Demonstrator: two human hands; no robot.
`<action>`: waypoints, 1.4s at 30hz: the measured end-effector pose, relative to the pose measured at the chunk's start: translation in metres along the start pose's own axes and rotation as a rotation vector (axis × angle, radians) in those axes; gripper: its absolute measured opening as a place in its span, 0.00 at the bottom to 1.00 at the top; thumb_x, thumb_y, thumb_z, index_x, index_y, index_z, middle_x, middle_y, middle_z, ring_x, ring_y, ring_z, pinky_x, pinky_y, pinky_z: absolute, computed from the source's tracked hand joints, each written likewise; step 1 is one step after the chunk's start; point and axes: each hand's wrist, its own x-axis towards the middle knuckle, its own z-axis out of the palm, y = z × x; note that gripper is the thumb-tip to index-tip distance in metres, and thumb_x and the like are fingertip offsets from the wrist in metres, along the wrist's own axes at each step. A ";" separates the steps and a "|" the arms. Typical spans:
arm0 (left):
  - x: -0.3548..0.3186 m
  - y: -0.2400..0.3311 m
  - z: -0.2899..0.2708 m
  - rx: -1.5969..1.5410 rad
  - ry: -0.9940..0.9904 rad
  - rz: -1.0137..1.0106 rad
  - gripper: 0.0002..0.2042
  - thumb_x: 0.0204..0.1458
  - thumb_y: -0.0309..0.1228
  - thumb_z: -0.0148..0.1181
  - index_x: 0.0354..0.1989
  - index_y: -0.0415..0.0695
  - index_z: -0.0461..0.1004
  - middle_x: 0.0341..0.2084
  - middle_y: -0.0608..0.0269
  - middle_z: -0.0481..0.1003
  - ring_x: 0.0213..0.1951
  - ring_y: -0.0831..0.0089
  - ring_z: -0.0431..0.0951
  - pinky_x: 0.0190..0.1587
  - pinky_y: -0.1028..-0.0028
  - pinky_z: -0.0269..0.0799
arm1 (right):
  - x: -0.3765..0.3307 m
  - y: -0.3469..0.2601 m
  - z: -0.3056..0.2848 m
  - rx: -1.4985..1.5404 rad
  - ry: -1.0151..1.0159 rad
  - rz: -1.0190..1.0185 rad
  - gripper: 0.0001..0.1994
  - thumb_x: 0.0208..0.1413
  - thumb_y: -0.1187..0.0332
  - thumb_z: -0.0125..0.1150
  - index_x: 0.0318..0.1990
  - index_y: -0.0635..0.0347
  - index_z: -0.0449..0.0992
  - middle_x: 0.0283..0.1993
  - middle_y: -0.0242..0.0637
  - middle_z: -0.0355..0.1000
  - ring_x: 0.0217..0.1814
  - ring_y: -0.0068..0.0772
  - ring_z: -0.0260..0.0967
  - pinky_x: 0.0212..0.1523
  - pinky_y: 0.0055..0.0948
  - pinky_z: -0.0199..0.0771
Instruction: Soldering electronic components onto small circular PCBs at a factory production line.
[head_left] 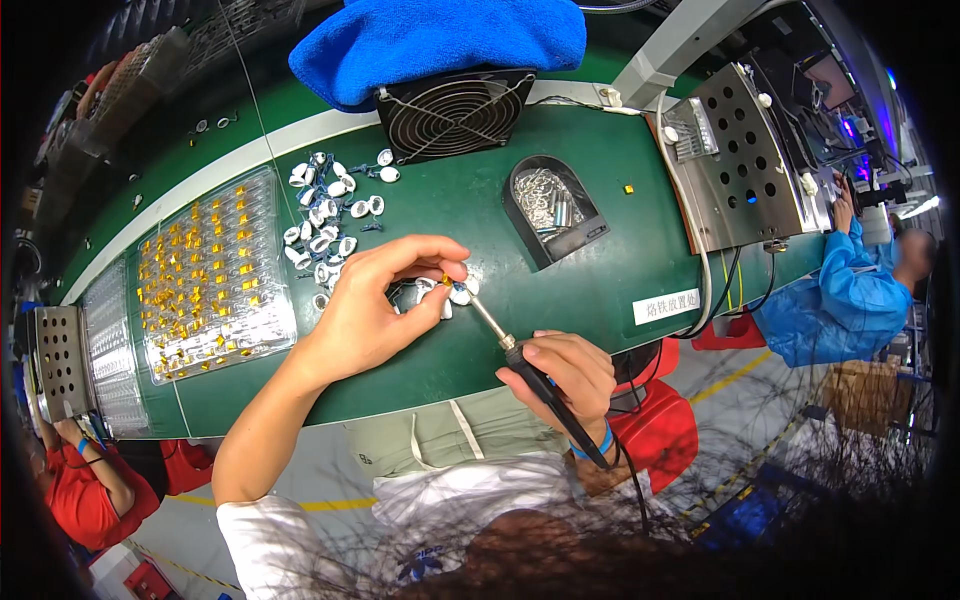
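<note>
My left hand (370,300) is closed in a pinch, thumb against index finger, over a small yellow part (447,280). Right beside those fingertips lies a white oval piece (462,293) with a bit of blue on it. My right hand (570,372) grips a soldering iron (545,385) by its black handle. The iron's metal tip points up and left and meets the white piece near the yellow part; exact contact is too small to make out. Several white oval pieces with dark blue wires (325,215) are scattered beyond my left hand.
A clear tray (270,340) of yellow parts lies at left. A black fan (455,115) under a blue towel (440,45) stands at the back. A black holder with metal wool (550,205) sits right of centre, before a perforated metal box (735,150). Co-workers sit at both sides.
</note>
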 end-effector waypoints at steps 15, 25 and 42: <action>0.000 0.001 0.000 0.021 0.000 0.007 0.18 0.56 0.12 0.61 0.56 0.36 0.75 0.47 0.55 0.82 0.54 0.67 0.83 0.63 0.67 0.77 | 0.001 0.000 0.000 -0.017 0.010 -0.007 0.22 0.41 0.71 0.86 0.43 0.64 0.80 0.35 0.42 0.82 0.35 0.44 0.83 0.40 0.38 0.88; -0.002 0.000 0.001 0.025 0.002 -0.003 0.18 0.56 0.12 0.61 0.55 0.36 0.76 0.47 0.56 0.81 0.53 0.68 0.83 0.63 0.67 0.77 | 0.000 -0.002 -0.003 -0.016 0.036 0.004 0.20 0.42 0.71 0.85 0.41 0.65 0.80 0.34 0.43 0.81 0.33 0.43 0.82 0.39 0.38 0.88; 0.004 0.011 -0.002 0.443 0.040 0.460 0.11 0.53 0.17 0.69 0.45 0.38 0.81 0.42 0.54 0.81 0.48 0.56 0.81 0.49 0.64 0.78 | 0.031 0.024 -0.032 -0.406 -0.057 0.083 0.26 0.51 0.78 0.75 0.59 0.67 0.78 0.37 0.47 0.75 0.37 0.49 0.73 0.40 0.42 0.73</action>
